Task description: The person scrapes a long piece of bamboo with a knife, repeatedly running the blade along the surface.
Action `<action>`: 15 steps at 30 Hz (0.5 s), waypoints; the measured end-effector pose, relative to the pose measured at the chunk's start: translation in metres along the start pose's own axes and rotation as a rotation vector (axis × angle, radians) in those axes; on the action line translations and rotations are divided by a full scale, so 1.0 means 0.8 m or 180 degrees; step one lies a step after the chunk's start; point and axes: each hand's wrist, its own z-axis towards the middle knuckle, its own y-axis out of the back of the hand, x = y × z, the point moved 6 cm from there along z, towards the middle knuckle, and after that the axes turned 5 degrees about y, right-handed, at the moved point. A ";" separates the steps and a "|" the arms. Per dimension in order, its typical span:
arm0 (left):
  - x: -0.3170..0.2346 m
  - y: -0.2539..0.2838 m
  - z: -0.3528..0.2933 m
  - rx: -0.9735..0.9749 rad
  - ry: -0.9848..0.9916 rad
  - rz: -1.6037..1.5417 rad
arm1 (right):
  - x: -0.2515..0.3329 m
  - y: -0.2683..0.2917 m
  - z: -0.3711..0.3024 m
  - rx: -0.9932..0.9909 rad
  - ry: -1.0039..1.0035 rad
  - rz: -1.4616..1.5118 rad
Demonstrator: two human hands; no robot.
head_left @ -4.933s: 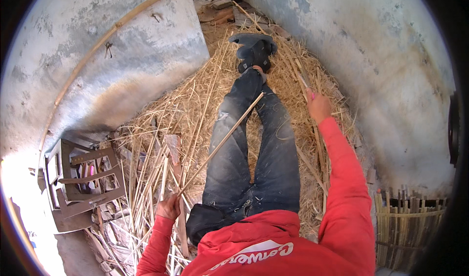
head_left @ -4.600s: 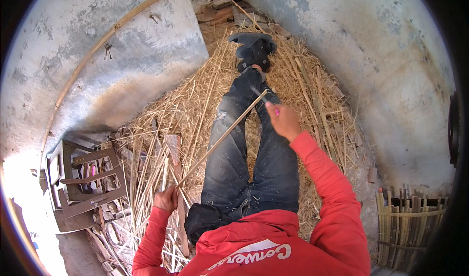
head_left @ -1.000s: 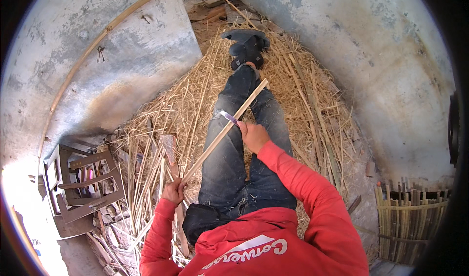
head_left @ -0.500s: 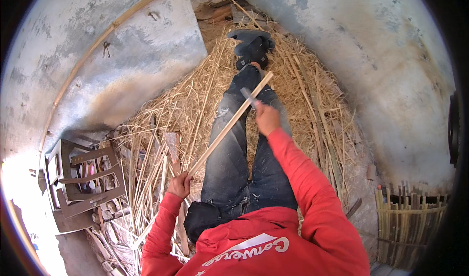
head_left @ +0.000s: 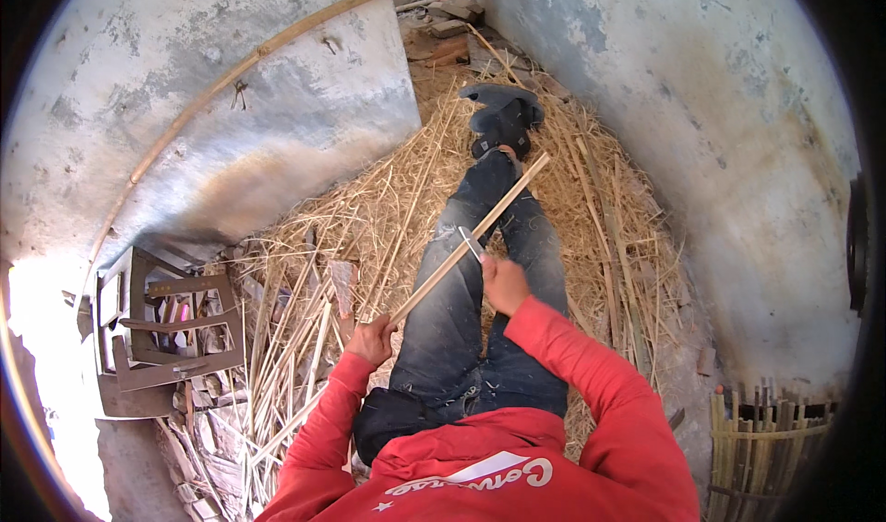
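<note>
In the head view, a person's left hand [head_left: 372,339] clasps the near end of a long, pale strip [head_left: 429,285] slanting across a pair of worn jeans [head_left: 445,328]; the fingers close around it just left of the jeans. Above the jeans, the right hand [head_left: 504,284] grips a short knife [head_left: 473,244], its blade crossing the strip. Loose straw [head_left: 388,208] spreads on both sides of the jeans, with a dark open frame [head_left: 180,372] well to their left and upright slats [head_left: 761,457] well to their right.
</note>
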 end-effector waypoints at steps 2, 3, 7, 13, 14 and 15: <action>0.011 0.008 -0.007 0.0085 0.0232 -0.0026 | -0.013 0.026 0.023 0.0130 -0.0029 0.0027; -0.004 0.009 -0.003 0.0060 0.0157 -0.0042 | -0.036 0.042 0.037 0.0177 -0.0527 0.0294; -0.035 -0.002 0.024 0.0079 -0.0031 0.0220 | -0.016 0.014 0.009 0.0129 -0.0293 0.0305; -0.025 0.003 0.013 -0.0266 -0.0072 0.0397 | -0.013 0.032 0.039 0.0213 -0.0503 0.0340; -0.029 0.002 0.016 -0.0124 0.0011 0.0423 | -0.020 0.050 0.054 -0.0125 -0.0565 0.0277; -0.042 -0.002 0.025 0.0038 0.0049 0.0430 | -0.023 0.037 0.044 -0.0114 -0.0125 0.0107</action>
